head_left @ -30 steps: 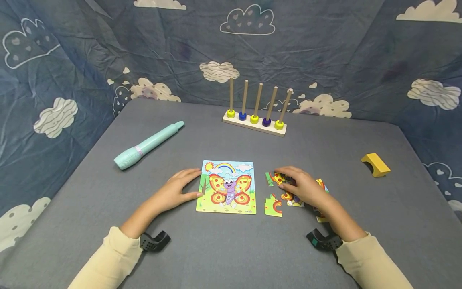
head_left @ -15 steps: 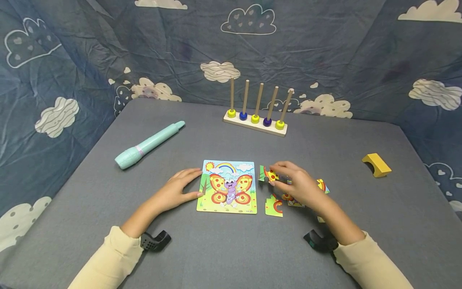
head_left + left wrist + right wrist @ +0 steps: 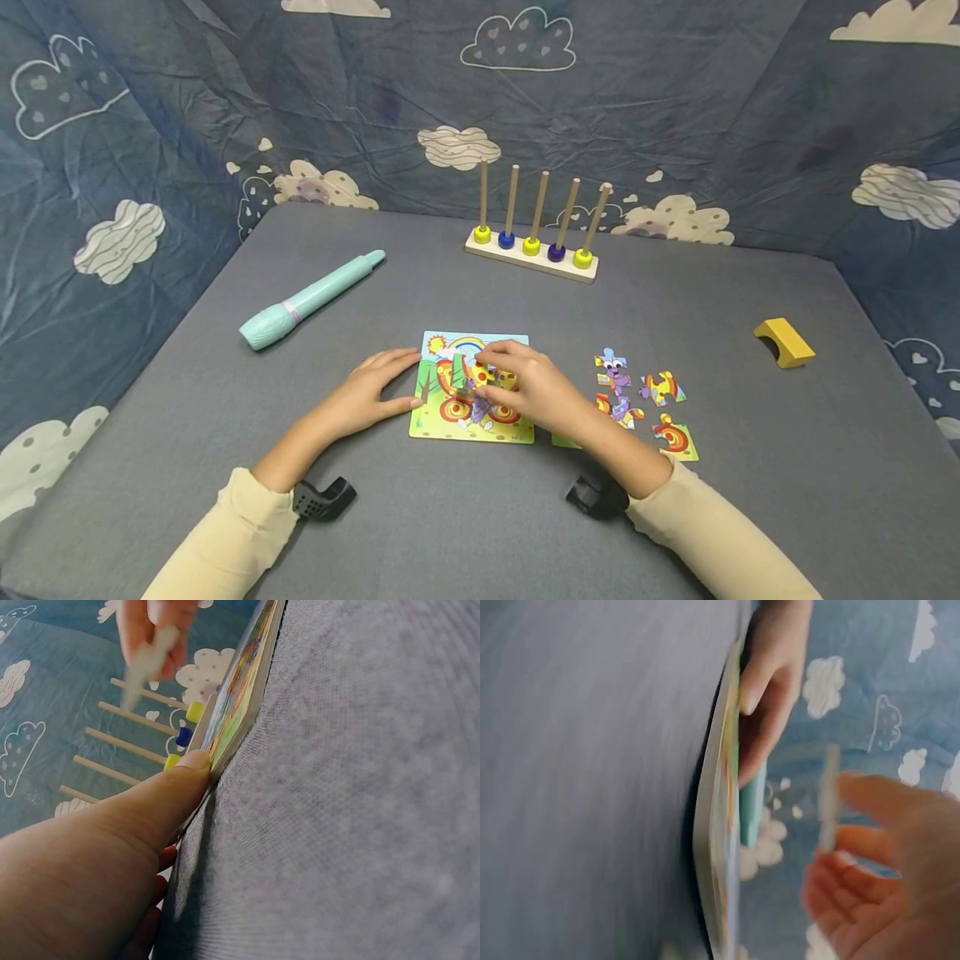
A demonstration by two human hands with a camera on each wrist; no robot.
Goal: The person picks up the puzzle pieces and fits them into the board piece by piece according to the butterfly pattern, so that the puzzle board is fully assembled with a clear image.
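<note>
A square butterfly puzzle board point(image 3: 442, 429) lies flat on the table, printed with a sun, a rainbow and a tree. My left hand point(image 3: 367, 396) rests at its left edge, thumb and fingertips touching it. In the left wrist view the thumb lies on the rim. Above the board, my right hand point(image 3: 528, 385) pinches a puzzle piece point(image 3: 459, 369) with green and red-dotted yellow parts. That puzzle piece point(image 3: 829, 799) is seen edge-on in the right wrist view, raised off the board. Right of the board lie several loose pieces, among them a purple face piece point(image 3: 615, 372).
A corner piece with a red swirl point(image 3: 677, 440) and a yellow wing piece point(image 3: 663, 387) lie farther right. One green piece point(image 3: 564, 442) is mostly under the right forearm. Behind stand a peg stand with beads point(image 3: 532, 260), a mint microphone-shaped toy point(image 3: 311, 300) and a yellow arch block point(image 3: 783, 342).
My right hand has picked up the green-and-yellow puzzle piece from the loose ones and carried it left over the board. The left hand has stayed at the board's edge.
</note>
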